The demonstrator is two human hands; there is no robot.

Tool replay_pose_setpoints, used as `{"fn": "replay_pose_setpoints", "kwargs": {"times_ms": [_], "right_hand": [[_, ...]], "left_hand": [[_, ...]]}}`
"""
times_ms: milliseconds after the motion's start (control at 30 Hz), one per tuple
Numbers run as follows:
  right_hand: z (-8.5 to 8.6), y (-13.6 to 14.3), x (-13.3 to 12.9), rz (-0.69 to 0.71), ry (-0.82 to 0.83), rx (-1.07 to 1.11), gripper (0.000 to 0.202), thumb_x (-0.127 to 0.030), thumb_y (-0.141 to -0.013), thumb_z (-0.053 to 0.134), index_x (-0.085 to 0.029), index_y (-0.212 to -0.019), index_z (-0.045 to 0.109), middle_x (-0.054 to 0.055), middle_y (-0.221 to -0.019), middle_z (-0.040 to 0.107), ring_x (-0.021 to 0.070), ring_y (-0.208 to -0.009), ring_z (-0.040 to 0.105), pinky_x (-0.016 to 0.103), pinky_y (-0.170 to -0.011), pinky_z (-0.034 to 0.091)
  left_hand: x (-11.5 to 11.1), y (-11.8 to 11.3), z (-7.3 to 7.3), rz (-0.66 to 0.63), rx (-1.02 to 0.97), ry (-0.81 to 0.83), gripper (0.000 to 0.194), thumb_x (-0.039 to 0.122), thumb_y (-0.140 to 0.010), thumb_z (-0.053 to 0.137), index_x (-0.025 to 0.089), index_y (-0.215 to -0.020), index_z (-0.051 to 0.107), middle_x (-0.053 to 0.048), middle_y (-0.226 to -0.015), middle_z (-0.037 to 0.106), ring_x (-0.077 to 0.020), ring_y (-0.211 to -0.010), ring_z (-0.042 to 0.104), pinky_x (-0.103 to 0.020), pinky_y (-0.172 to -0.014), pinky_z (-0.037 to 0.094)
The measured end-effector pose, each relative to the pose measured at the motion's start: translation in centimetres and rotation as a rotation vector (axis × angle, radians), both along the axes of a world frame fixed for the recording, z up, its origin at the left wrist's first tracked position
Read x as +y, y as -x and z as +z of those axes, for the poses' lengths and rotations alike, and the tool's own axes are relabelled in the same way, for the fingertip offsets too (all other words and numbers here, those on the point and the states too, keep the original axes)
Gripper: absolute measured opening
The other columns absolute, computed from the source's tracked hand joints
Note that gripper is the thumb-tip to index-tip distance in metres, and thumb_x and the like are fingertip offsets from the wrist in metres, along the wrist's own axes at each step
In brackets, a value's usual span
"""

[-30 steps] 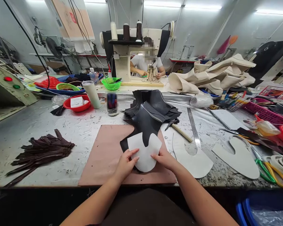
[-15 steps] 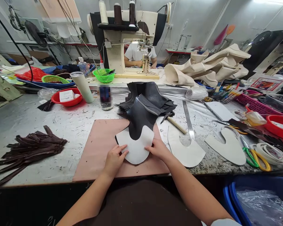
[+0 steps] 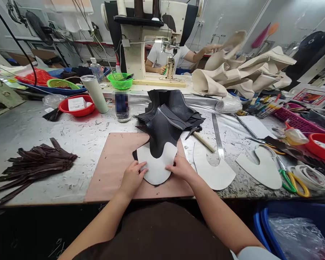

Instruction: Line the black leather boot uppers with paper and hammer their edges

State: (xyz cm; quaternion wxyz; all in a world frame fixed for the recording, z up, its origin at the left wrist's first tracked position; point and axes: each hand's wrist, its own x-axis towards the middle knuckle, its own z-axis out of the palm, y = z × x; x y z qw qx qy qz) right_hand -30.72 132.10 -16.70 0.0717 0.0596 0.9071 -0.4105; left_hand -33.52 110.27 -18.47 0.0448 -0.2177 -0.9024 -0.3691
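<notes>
A white U-shaped piece (image 3: 155, 173) lies over black leather on the pink mat (image 3: 105, 173). My left hand (image 3: 132, 177) grips its left edge between thumb and fingers. At its right edge, my right hand (image 3: 182, 168) pinches it the same way. Black leather shows past the white piece's upper left edge. Beyond it, a black leather piece (image 3: 162, 131) reaches into the U-shaped notch, in front of a stack of black leather (image 3: 176, 103). Two more white pieces, one nearer (image 3: 213, 171) and one farther right (image 3: 262, 168), lie on the table.
A hammer (image 3: 204, 142) and steel ruler (image 3: 218, 137) lie right of the stack. Scissors (image 3: 295, 182) are farther right. Dark brown strips (image 3: 40, 164) lie at left. A sewing machine (image 3: 135, 50) stands behind, where another person's hand (image 3: 212, 48) touches pale boot-shaped pieces (image 3: 233, 76).
The white piece has shifted slightly right against the black leather, baring more black at its upper left. The other person's arm has reached out to the pale pieces. The view has tilted down slightly.
</notes>
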Motion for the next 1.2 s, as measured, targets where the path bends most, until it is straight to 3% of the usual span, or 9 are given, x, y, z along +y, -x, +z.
{"fn": "replay_pose_setpoints", "kwargs": {"times_ms": [167,267,367,433,567,667,833,1033,1200], "right_hand": [[0.0,-0.2,-0.6,0.002,-0.105,0.015,0.013,-0.026,-0.064,0.066,-0.016,-0.07,0.062,0.01,-0.098,0.057,0.023,-0.086,0.053,0.032,-0.071,0.041],[0.1,-0.4,-0.8,-0.01,-0.138,0.038,0.025,-0.026,-0.064,0.065,-0.016,-0.086,0.06,0.009,-0.093,0.057,0.0223,-0.08,0.054,0.032,-0.067,0.041],[0.2,-0.1,-0.6,0.028,-0.099,0.069,0.047,-0.021,-0.063,0.061,-0.018,-0.11,0.052,0.005,-0.085,0.06,0.0213,-0.077,0.054,0.031,-0.066,0.041],[0.1,0.7,-0.1,0.044,-0.034,0.066,0.057,-0.016,-0.064,0.057,-0.019,-0.12,0.046,0.003,-0.083,0.062,0.0213,-0.077,0.056,0.031,-0.068,0.042],[-0.3,3.4,1.7,0.022,0.054,0.055,0.038,-0.016,-0.067,0.053,-0.017,-0.105,0.056,0.004,-0.086,0.064,0.0196,-0.076,0.057,0.029,-0.068,0.043],[-0.3,5.9,3.3,0.007,0.07,0.081,0.024,-0.015,-0.068,0.052,-0.017,-0.091,0.06,0.003,-0.088,0.065,0.0161,-0.077,0.057,0.025,-0.067,0.043],[0.0,8.8,5.2,-0.031,0.003,0.05,0.006,-0.019,-0.064,0.058,-0.016,-0.069,0.06,-0.001,-0.064,0.06,0.0135,-0.061,0.053,0.022,-0.055,0.039],[0.0,9.4,4.7,-0.087,-0.122,0.055,0.006,-0.017,-0.062,0.061,-0.018,-0.067,0.06,-0.002,-0.064,0.058,0.0131,-0.063,0.051,0.022,-0.055,0.035],[-0.4,9.2,4.4,-0.087,-0.208,0.097,0.007,-0.017,-0.066,0.059,-0.019,-0.072,0.06,0.0,-0.069,0.06,0.0154,-0.07,0.053,0.024,-0.061,0.038]], "left_hand": [[0.1,-0.3,0.6,-0.021,0.084,0.196,0.026,0.024,-0.079,0.05,0.019,-0.1,0.065,-0.006,-0.083,0.055,-0.0208,-0.076,0.055,-0.032,-0.071,0.047],[0.6,-0.8,1.3,0.03,0.181,0.271,0.032,0.021,-0.081,0.049,0.021,-0.111,0.06,-0.013,-0.114,0.053,-0.0312,-0.106,0.048,-0.044,-0.088,0.039],[1.6,-1.3,1.3,-0.235,0.185,0.235,0.041,0.019,-0.085,0.043,0.025,-0.125,0.048,-0.008,-0.138,0.037,-0.0303,-0.129,0.026,-0.047,-0.104,0.02],[2.3,-1.5,1.0,-0.48,0.094,0.225,0.047,0.032,-0.085,0.046,0.025,-0.131,0.039,-0.007,-0.141,0.033,-0.0274,-0.132,0.021,-0.044,-0.107,0.013],[2.9,-1.7,0.6,-0.65,-0.032,0.348,0.075,0.06,-0.075,0.049,0.022,-0.137,0.028,-0.012,-0.142,0.026,-0.029,-0.133,0.016,-0.046,-0.107,0.008],[2.7,-1.6,0.8,-0.666,-0.028,0.431,0.078,0.063,-0.074,0.047,0.021,-0.137,0.028,-0.013,-0.143,0.023,-0.0301,-0.133,0.014,-0.047,-0.106,0.007],[2.9,-0.9,1.2,-0.653,0.048,0.43,0.077,0.065,-0.07,0.05,0.023,-0.133,0.036,-0.013,-0.142,0.028,-0.0333,-0.129,0.024,-0.047,-0.103,0.016],[5.1,0.5,1.1,-0.566,0.107,0.333,0.022,0.036,-0.083,0.049,0.023,-0.097,0.061,-0.01,-0.123,0.052,-0.0293,-0.106,0.049,-0.046,-0.094,0.03],[5.7,1.0,-0.1,-0.491,0.102,0.284,0.052,0.038,-0.077,0.053,0.021,-0.126,0.044,-0.011,-0.136,0.039,-0.0313,-0.131,0.022,-0.05,-0.106,0.006]]}}
